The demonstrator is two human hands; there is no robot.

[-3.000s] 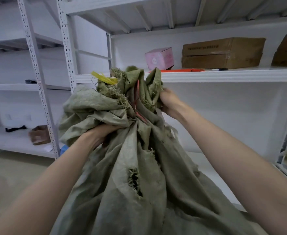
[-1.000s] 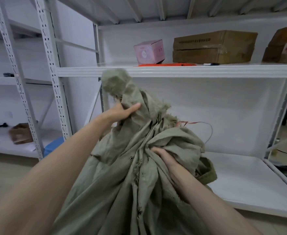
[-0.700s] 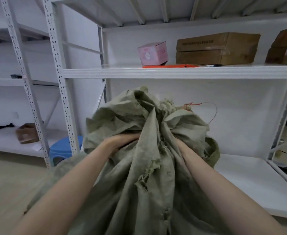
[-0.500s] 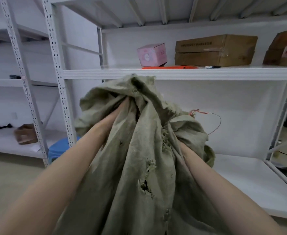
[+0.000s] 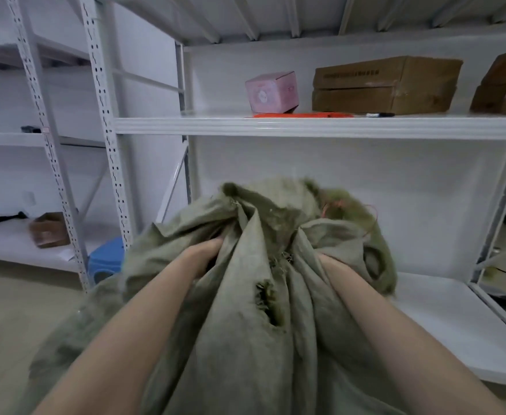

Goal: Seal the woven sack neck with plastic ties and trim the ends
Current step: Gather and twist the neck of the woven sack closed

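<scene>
A worn olive-green woven sack [image 5: 245, 339] with a torn hole in its front fills the lower middle of the head view. Its neck is bunched into loose folds at the top. My left hand [image 5: 204, 254] digs into the folds left of the neck, fingers mostly buried in cloth. My right hand [image 5: 332, 266] grips the folds on the right, also half hidden. A thin red string [image 5: 332, 205] shows among the frayed fibres at the top right of the neck. No plastic tie is visible on the sack.
White metal shelving [image 5: 305, 125] stands right behind the sack. On its shelf lie a pink box [image 5: 271, 91], brown cartons [image 5: 386, 85], orange strips [image 5: 299, 115] and a black pen [image 5: 379, 115]. A blue stool [image 5: 105, 260] sits on the floor at left.
The sack neck has dropped from shelf height to lower in view. My left hand came down from high in the folds, and both hands now clutch the cloth on either side.
</scene>
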